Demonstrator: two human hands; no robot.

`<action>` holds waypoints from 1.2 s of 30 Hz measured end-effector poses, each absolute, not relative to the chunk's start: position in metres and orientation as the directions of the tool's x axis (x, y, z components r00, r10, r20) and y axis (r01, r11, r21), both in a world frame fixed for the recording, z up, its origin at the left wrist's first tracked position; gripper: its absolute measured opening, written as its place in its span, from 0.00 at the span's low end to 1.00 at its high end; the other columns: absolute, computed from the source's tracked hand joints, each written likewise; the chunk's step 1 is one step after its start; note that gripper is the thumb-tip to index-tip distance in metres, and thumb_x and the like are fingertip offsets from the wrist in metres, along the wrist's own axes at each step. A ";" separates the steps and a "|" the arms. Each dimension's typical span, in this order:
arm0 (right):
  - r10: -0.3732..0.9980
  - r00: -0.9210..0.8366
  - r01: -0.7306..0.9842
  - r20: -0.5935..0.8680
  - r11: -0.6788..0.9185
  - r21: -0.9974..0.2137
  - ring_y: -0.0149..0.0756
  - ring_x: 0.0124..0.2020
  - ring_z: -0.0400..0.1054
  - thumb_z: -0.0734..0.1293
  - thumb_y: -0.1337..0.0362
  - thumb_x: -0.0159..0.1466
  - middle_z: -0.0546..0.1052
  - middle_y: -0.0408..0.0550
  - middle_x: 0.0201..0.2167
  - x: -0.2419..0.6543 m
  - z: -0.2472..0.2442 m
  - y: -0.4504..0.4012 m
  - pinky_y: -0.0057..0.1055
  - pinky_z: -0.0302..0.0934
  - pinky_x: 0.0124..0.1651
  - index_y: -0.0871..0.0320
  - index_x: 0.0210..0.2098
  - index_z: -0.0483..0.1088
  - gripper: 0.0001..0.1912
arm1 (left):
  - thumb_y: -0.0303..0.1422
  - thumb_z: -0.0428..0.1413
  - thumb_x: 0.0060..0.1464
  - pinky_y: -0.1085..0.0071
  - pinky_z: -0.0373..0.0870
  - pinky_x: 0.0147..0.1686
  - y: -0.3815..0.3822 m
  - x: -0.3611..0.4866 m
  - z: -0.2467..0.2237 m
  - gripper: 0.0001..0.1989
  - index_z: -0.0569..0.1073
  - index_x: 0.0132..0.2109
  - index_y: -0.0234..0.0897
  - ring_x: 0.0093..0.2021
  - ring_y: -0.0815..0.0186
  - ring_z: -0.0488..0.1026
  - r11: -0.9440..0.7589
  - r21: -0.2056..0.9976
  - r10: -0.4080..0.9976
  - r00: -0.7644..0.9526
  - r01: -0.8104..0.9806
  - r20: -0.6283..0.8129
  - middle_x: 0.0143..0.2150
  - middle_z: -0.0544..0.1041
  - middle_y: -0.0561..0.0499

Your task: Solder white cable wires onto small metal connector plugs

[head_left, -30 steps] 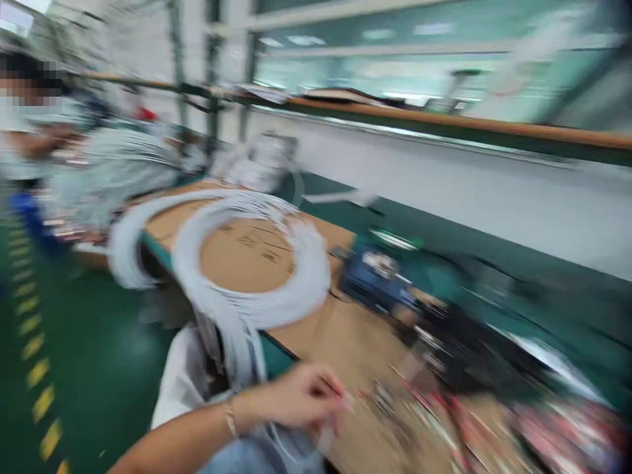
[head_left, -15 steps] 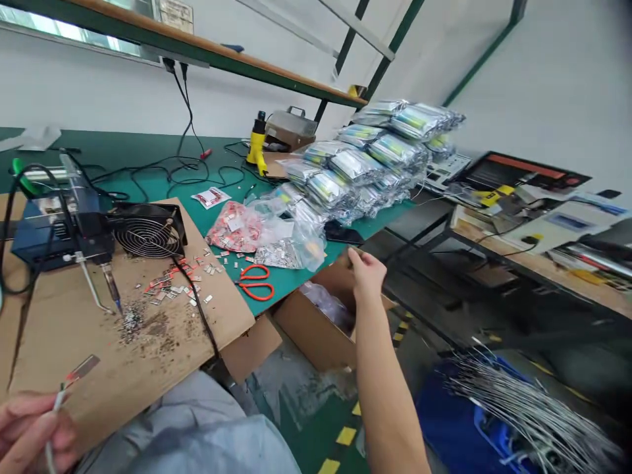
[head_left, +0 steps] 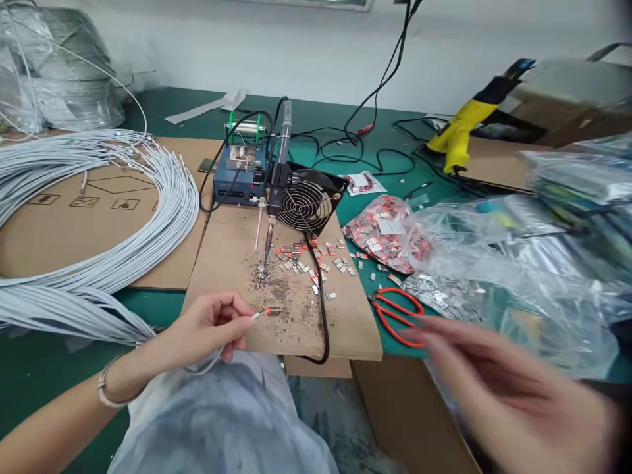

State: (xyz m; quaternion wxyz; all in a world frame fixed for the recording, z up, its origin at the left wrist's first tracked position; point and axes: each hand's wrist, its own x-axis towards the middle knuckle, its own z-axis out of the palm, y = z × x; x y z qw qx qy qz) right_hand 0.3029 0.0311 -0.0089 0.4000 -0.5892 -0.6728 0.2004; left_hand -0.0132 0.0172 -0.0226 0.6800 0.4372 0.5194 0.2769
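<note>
My left hand (head_left: 224,326) pinches a white cable (head_left: 255,316) above the cardboard's front part. A small orange and metallic strip (head_left: 271,311) is at the cable's end. My right hand (head_left: 513,388) is blurred at the lower right, its fingertips near the handles of the orange scissors (head_left: 397,316); whether it holds anything is hidden by blur. A soldering iron (head_left: 281,171) rests tip down in its stand over grey bits on the cardboard (head_left: 232,263). Small orange and metallic pieces (head_left: 296,260) lie scattered to the right of the tip.
A coil of grey-white cables (head_left: 168,191) fills the left. Behind the iron are a blue station (head_left: 232,181) and a fan (head_left: 311,201). Bags of small parts (head_left: 382,230), a yellow heat gun (head_left: 461,131) and silvery packs (head_left: 557,224) stand right. A cardboard box (head_left: 409,415) sits below the table edge.
The view has swung left, bringing the cable coil in. My right hand has left the spot over the box and come nearer the scissors. My left hand still holds the cable, now over the cardboard.
</note>
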 end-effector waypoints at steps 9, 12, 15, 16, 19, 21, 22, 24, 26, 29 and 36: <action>0.761 -0.584 0.157 -0.282 -0.235 -0.959 0.27 0.30 0.66 0.66 0.60 0.60 0.73 0.50 0.32 0.187 -0.035 0.061 0.23 0.62 0.31 0.63 0.41 0.66 0.13 | 0.38 0.53 0.56 0.81 0.60 0.20 0.035 -0.014 -0.016 0.13 0.64 0.35 0.30 0.19 0.77 0.65 0.487 0.863 0.753 0.435 0.135 -0.493 0.24 0.70 0.53; 0.725 -0.578 0.052 -0.375 -0.425 -0.904 0.22 0.23 0.63 0.68 0.58 0.59 0.73 0.49 0.29 0.182 -0.033 0.068 0.19 0.60 0.27 0.64 0.38 0.64 0.16 | 0.40 0.52 0.56 0.81 0.61 0.21 0.042 -0.015 -0.021 0.14 0.65 0.36 0.31 0.21 0.76 0.65 0.464 0.868 0.764 0.417 0.176 -0.493 0.24 0.69 0.53; 0.749 -0.531 0.027 -0.396 -0.451 -0.892 0.21 0.23 0.64 0.70 0.57 0.57 0.73 0.47 0.28 0.177 -0.032 0.074 0.17 0.60 0.26 0.65 0.36 0.64 0.18 | 0.40 0.51 0.57 0.80 0.62 0.21 0.048 -0.018 -0.025 0.14 0.65 0.36 0.31 0.21 0.75 0.65 0.399 0.883 0.786 0.403 0.247 -0.468 0.23 0.67 0.54; 0.751 -0.525 0.028 -0.401 -0.456 -0.889 0.21 0.24 0.65 0.70 0.57 0.56 0.73 0.47 0.28 0.176 -0.032 0.077 0.16 0.61 0.26 0.65 0.34 0.65 0.18 | 0.40 0.51 0.57 0.80 0.62 0.22 0.049 -0.019 -0.026 0.13 0.65 0.36 0.31 0.21 0.75 0.65 0.379 0.887 0.791 0.405 0.263 -0.458 0.23 0.67 0.54; 0.719 -0.528 0.044 -0.452 -0.508 -0.860 0.21 0.24 0.66 0.72 0.56 0.53 0.73 0.48 0.27 0.174 -0.034 0.086 0.16 0.63 0.26 0.66 0.33 0.67 0.19 | 0.38 0.50 0.58 0.81 0.60 0.22 0.055 -0.022 -0.028 0.12 0.65 0.36 0.32 0.21 0.76 0.64 0.345 0.894 0.797 0.415 0.286 -0.440 0.23 0.67 0.55; 0.701 -0.519 0.051 -0.490 -0.547 -0.836 0.22 0.23 0.67 0.73 0.55 0.50 0.74 0.48 0.26 0.172 -0.036 0.093 0.17 0.64 0.26 0.67 0.33 0.67 0.22 | 0.38 0.50 0.58 0.81 0.59 0.22 0.061 -0.024 -0.029 0.11 0.66 0.36 0.32 0.22 0.76 0.62 0.323 0.893 0.804 0.407 0.313 -0.434 0.23 0.66 0.55; 0.697 -0.508 0.051 -0.507 -0.563 -0.825 0.23 0.22 0.67 0.74 0.55 0.49 0.74 0.48 0.25 0.170 -0.036 0.097 0.17 0.64 0.26 0.67 0.33 0.67 0.23 | 0.38 0.50 0.57 0.81 0.58 0.21 0.065 -0.025 -0.030 0.12 0.67 0.36 0.32 0.22 0.76 0.61 0.307 0.891 0.814 0.392 0.336 -0.428 0.23 0.65 0.55; 0.688 -0.492 0.051 -0.534 -0.590 -0.806 0.24 0.21 0.67 0.75 0.55 0.46 0.74 0.48 0.24 0.167 -0.037 0.105 0.18 0.65 0.25 0.67 0.32 0.67 0.24 | 0.38 0.51 0.57 0.81 0.55 0.21 0.073 -0.027 -0.032 0.12 0.68 0.35 0.31 0.22 0.77 0.59 0.265 0.885 0.844 0.353 0.382 -0.405 0.23 0.63 0.56; 0.679 -0.488 0.050 -0.548 -0.605 -0.795 0.24 0.20 0.67 0.75 0.56 0.45 0.74 0.47 0.23 0.164 -0.037 0.112 0.18 0.65 0.24 0.67 0.31 0.67 0.24 | 0.37 0.52 0.56 0.81 0.53 0.20 0.080 -0.028 -0.035 0.11 0.68 0.34 0.31 0.22 0.77 0.57 0.229 0.879 0.867 0.323 0.418 -0.380 0.22 0.61 0.56; 0.683 -0.502 0.043 -0.531 -0.594 -0.803 0.25 0.21 0.68 0.75 0.57 0.45 0.74 0.48 0.23 0.161 -0.040 0.120 0.18 0.66 0.24 0.67 0.30 0.68 0.21 | 0.37 0.52 0.55 0.80 0.51 0.19 0.087 -0.030 -0.038 0.11 0.68 0.33 0.32 0.21 0.77 0.55 0.188 0.867 0.887 0.300 0.462 -0.352 0.21 0.60 0.57; 0.714 -0.536 -0.050 -0.450 -0.560 -0.827 0.24 0.22 0.68 0.74 0.62 0.51 0.75 0.48 0.24 0.165 -0.045 0.121 0.16 0.66 0.25 0.65 0.30 0.71 0.13 | 0.35 0.52 0.54 0.80 0.52 0.19 0.086 -0.027 -0.033 0.08 0.68 0.31 0.33 0.21 0.77 0.56 0.121 0.855 0.924 0.258 0.505 -0.283 0.19 0.61 0.57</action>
